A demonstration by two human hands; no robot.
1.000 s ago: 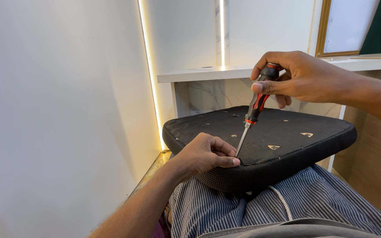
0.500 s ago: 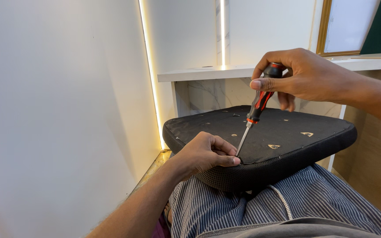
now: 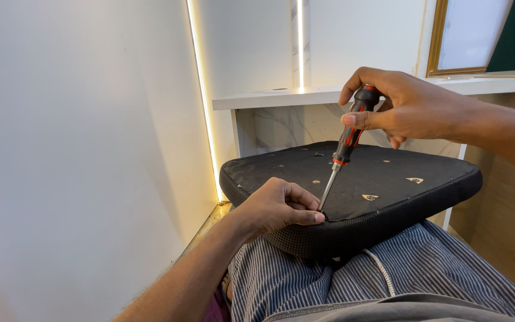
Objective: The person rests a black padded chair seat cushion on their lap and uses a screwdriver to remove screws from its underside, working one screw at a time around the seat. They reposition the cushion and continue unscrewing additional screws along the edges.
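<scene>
Right hand [image 3: 409, 110] grips the screwdriver [image 3: 347, 140] — tip at the seat cushion [image 3: 388, 179] edge, beside the curled left hand [image 3: 275, 206] resting there.

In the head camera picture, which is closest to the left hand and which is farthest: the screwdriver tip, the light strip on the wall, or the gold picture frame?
From the left hand:
1. Screwdriver tip, right beside the fingers on the black seat cushion.
2. Light strip, up the wall to the left.
3. Gold frame, top right, farthest.
</scene>
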